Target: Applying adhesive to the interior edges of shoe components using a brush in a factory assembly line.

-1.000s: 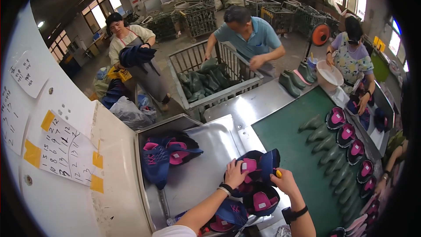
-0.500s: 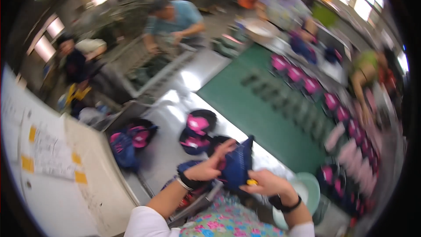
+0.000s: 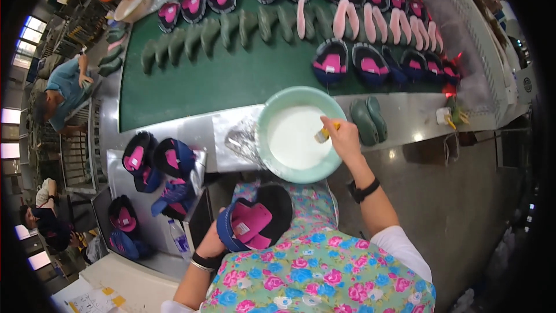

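My left hand (image 3: 211,242) grips a navy blue shoe upper (image 3: 231,227) with a pink lining, its opening facing up, close against my flowered apron. Over a pale green basin (image 3: 267,159) of white liquid (image 3: 289,139), my right hand (image 3: 346,140) pinches a brush (image 3: 322,135) with a yellow part. The brush is at the right side of the liquid; whether its tip is dipped cannot be made out. Several more shoe uppers (image 3: 175,156) lie on the metal table to the left of the basin.
Beyond the basin runs a green belt (image 3: 231,90) with rows of dark green foot forms (image 3: 211,36), pink insoles (image 3: 341,18) and shoe uppers (image 3: 331,62). Two green forms (image 3: 364,122) stand right of the basin. A plastic bottle (image 3: 179,237) is at left. A blue-shirted person (image 3: 62,88) works farther left.
My view has swung toward the belt and basin. The right hand has left the shoe upper and reached over the basin with the brush. The left hand has kept the upper, now turned lining-up.
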Tool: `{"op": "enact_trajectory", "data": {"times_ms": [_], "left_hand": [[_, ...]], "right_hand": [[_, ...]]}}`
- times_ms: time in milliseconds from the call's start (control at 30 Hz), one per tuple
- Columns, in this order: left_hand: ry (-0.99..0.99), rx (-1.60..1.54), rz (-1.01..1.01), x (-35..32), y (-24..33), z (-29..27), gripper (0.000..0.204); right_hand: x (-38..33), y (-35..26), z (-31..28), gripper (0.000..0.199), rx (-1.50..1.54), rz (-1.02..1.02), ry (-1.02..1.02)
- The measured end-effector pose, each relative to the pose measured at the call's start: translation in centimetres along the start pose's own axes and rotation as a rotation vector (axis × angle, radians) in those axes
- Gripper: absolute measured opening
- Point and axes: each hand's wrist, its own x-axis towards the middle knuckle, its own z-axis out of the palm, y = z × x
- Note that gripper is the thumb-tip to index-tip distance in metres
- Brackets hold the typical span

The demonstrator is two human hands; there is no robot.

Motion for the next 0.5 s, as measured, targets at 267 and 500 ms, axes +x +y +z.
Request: {"op": "enact_trajectory", "data": {"times_ms": [267,500], "left_hand": [[0.148,-0.302,-0.163,1.1,-4.6,2.0,0.045],[0.403,-0.519,-0.014,6.4,-5.0,4.8,0.048]], "right_hand": [[1.0,8.9,3.8,0.021,0.071,-0.068,-0.058],[2.3,11.5,5.9,0.018,-0.081,-0.199,-0.069]]}}
